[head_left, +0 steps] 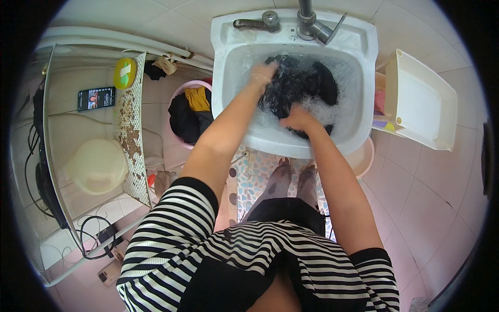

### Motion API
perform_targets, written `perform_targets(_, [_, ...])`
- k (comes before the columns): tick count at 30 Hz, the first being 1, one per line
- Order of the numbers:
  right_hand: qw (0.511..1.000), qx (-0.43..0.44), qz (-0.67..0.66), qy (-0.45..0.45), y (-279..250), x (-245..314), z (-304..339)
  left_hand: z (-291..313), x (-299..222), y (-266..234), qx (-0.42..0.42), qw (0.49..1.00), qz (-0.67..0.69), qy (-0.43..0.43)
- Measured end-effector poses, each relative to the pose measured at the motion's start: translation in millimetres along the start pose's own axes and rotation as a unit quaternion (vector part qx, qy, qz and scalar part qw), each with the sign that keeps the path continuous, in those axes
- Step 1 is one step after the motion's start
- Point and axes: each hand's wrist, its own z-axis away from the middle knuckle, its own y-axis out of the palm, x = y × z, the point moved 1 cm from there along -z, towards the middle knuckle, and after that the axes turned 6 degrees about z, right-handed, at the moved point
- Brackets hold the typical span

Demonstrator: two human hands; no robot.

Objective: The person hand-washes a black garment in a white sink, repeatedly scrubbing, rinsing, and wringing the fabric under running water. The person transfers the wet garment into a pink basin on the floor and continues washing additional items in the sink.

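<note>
A dark, soaked garment [291, 86] lies bunched in soapy water in the white sink [228, 109]; its kind cannot be made out. My left hand [263, 74] is closed on the cloth's left edge, near the back of the basin. Lower and to the right, my right hand [300, 118] grips the near part of the cloth, its fingers partly hidden in the folds and water. White foam gathers along the right side of the cloth.
Behind the basin stand a tap [312, 28] and an old tap handle [257, 22]. A pink tub [176, 132] of clothes sits at left, below a rusty shelf [130, 119] with a yellow soap dish [125, 73]. A phone [96, 99] is further left; a cream plastic rack [423, 99] is at right.
</note>
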Motion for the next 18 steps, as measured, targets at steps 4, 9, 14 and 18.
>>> perform_targets(4, [1.0, -0.001, -0.01, -0.009, 3.7, -10.4, -11.4, 83.1, -44.4, -28.5, 0.072, 0.977, 0.2, 0.003])
perform_targets(9, [0.998, 0.041, 0.008, -0.053, -2.5, -3.6, -9.9, 123.4, -5.1, -15.9, -0.011, 0.875, -0.365, 0.318])
perform_targets(14, [0.999, 0.008, 0.03, -0.034, -1.9, -3.3, -4.0, 80.5, -3.8, 29.8, -0.105, 0.82, -0.512, 0.234])
perform_targets(18, [0.999, 0.006, 0.027, -0.029, 1.9, -5.3, -5.8, 38.1, -34.0, 43.5, -0.067, 0.805, -0.548, 0.217])
